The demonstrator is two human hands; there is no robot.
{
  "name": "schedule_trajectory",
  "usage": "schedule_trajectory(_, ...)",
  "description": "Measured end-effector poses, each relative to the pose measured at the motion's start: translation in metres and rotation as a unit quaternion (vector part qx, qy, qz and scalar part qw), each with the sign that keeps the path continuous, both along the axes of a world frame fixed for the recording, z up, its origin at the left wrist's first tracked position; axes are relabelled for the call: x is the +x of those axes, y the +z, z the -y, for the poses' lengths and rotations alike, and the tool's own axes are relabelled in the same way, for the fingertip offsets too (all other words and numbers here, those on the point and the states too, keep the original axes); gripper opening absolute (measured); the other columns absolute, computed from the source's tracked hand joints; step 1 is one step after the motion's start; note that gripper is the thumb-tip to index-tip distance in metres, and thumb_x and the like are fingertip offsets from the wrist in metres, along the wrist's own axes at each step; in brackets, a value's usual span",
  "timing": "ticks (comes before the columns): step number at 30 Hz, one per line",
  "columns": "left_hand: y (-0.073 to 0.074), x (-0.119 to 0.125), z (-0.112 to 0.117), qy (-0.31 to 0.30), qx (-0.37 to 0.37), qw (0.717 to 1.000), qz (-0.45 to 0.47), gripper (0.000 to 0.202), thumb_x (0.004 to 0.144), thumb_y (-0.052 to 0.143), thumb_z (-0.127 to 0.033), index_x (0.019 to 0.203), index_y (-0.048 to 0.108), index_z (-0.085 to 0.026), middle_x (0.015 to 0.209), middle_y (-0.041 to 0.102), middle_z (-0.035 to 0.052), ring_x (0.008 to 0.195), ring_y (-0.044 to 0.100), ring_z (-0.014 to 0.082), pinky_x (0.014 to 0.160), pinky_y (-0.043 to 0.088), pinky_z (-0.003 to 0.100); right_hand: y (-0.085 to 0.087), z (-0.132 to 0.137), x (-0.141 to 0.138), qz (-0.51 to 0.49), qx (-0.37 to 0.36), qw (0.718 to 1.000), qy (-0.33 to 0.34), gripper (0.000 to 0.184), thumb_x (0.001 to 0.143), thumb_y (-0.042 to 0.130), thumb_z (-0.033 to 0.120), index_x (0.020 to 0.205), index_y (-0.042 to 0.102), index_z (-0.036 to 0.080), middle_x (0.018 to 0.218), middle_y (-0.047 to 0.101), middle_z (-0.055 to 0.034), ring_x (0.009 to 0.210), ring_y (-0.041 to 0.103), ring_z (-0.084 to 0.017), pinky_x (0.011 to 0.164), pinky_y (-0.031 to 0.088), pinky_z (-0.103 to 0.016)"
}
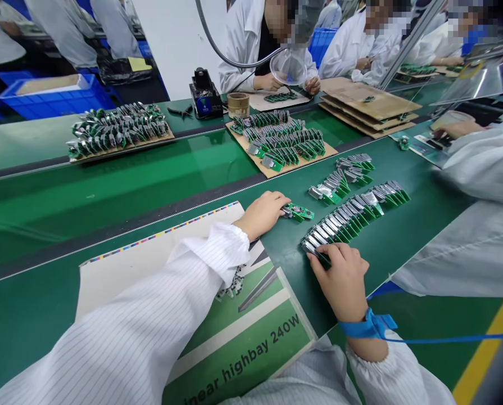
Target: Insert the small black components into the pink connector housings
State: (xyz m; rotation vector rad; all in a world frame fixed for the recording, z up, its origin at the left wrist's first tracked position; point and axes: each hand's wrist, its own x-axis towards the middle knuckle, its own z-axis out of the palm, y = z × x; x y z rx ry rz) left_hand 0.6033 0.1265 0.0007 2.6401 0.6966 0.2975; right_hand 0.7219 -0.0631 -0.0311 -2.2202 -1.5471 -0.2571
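The left hand [262,215] grips a small circuit board [298,212] on the green worktop [420,242]; the right hand [339,275] clasps the end of a row of boards [352,216] (light, stiff, fragile; best held by the edges).

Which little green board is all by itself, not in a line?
The circuit board touching the left hand. It lies alone, while the others sit overlapping in rows.
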Motion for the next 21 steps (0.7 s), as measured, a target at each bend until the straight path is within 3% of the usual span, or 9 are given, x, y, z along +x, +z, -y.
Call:
schedule_trajectory(6,-0.008,0.018,-0.012,-0.031,0.006,0.999,-0.024,0.042,0.089,0.052,-0.007,0.13,0.053,-0.015,0.136,0.055,0.0129,0.122,0.05,0.0257,0.103,0.04,0.039,-0.003,0.004,0.001,-0.011,-0.002,1.0,0.008,0.016,0.088,0.055,0.034,0.09,0.059,0.02,0.091,0.06,-0.009,0.084,0.052,-0.028,0.068,0.032,-0.035)
schedule_trajectory(11,-0.003,0.019,-0.018,-0.068,-0.004,0.997,-0.029,0.048,0.085,0.057,-0.004,0.131,0.052,-0.017,0.136,0.056,0.0107,0.121,0.053,0.0232,0.103,0.041,0.036,0.023,-0.002,0.017,-0.03,0.001,0.998,0.05,0.02,0.088,0.056,0.039,0.095,0.059,0.02,0.097,0.063,-0.0087,0.09,0.054,-0.027,0.072,0.034,-0.034)
schedule_trajectory(16,-0.001,0.012,-0.016,-0.05,0.003,0.999,-0.013,0.035,0.084,0.064,-0.011,0.118,0.058,-0.013,0.123,0.062,0.011,0.114,0.057,0.0243,0.098,0.044,0.035,0.051,-0.058,0.051,0.057,-0.133,0.984,0.108,0.018,0.092,0.049,0.022,0.094,0.067,0.018,0.094,0.071,-0.0079,0.094,0.058,-0.025,0.078,0.03,-0.035)
schedule_trajectory(21,-0.004,0.009,-0.013,-0.025,0.013,1.0,-0.012,0.018,0.086,0.061,-0.014,0.104,0.063,-0.014,0.111,0.065,0.0103,0.103,0.061,0.0242,0.089,0.048,0.035,0.049,-0.11,0.065,0.084,-0.233,0.954,0.168,0.014,0.081,0.061,0.01,0.09,0.071,0.016,0.089,0.073,-0.0111,0.093,0.061,-0.027,0.076,0.029,-0.035)
